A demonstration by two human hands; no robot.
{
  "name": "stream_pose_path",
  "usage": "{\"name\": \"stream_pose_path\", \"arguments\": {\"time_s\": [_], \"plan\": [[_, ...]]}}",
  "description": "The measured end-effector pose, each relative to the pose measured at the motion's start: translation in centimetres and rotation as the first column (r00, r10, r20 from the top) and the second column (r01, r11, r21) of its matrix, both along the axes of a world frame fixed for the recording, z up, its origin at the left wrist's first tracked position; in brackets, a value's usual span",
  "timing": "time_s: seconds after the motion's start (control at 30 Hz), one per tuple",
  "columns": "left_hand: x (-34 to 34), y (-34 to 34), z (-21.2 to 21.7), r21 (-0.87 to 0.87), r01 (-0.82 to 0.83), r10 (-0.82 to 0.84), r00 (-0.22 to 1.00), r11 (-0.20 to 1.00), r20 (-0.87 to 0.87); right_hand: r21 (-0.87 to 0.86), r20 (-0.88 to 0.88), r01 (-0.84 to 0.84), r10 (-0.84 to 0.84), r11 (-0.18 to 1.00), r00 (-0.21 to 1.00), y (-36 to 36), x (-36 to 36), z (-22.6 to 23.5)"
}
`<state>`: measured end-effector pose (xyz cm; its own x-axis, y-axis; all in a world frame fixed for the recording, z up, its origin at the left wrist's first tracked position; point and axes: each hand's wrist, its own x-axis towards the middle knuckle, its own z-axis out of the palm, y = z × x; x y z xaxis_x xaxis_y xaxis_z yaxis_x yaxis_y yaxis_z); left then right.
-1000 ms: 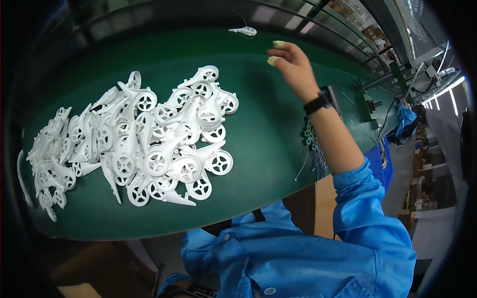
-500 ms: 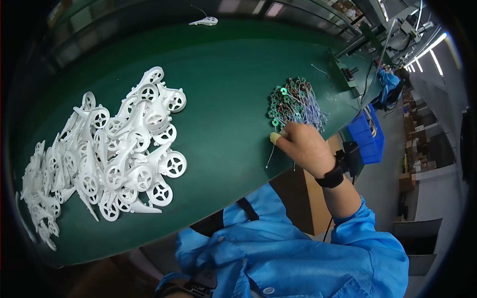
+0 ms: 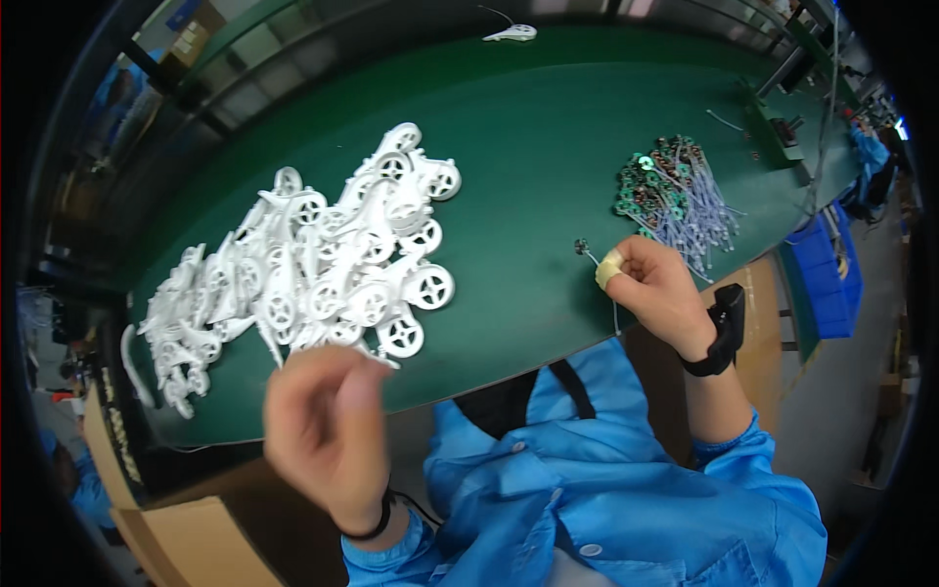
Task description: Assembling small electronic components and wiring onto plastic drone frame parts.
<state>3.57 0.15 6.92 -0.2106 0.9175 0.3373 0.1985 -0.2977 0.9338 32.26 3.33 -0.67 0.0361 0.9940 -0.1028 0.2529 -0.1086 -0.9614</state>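
Observation:
My right hand, with a pale yellow cover on one finger, is closed in a pinch on the wire of a small wired circuit board. The dark board end sticks out beyond the fingertips and the wire tail hangs below. Just past that hand lies a pile of wired circuit boards, green and coppery with grey-violet leads. My left hand is raised at the table's near edge, blurred, its fingers curled. Beyond it spreads a heap of white plastic housings, each with a spoked round end and a tapering arm.
One white housing with a wire lies at the far edge of the green table. A metal fixture stands at the far right. Beside the table are a blue bin and a cardboard box.
My right hand has drawn back from the pile with a wired circuit board in its pinch. My left hand has come into view at the near edge. The view has turned left.

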Motion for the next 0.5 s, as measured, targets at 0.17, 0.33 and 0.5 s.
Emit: {"name": "stream_pose_path", "arguments": {"time_s": [0.17, 0.33, 0.5], "plan": [[-2.9, 3.4, -3.6, 0.043, 0.002, 0.034, 0.562, 0.999, -0.826, 0.035, 0.390, -0.070, 0.051, 0.997, 0.920, 0.7, -1.3, 1.0], [-3.8, 4.6, -4.5, -0.139, -0.005, -0.122, 0.445, 0.990, -0.887, 0.183, 0.428, -0.160, 0.068, 0.970, 0.901, 1.6, -1.8, 1.0], [-4.1, 5.4, -4.3, -0.123, 0.001, -0.109, 0.466, 0.992, -0.878, 0.215, 0.588, -0.283, 0.108, 0.935, 0.802, 2.5, -3.3, 1.3]]}}
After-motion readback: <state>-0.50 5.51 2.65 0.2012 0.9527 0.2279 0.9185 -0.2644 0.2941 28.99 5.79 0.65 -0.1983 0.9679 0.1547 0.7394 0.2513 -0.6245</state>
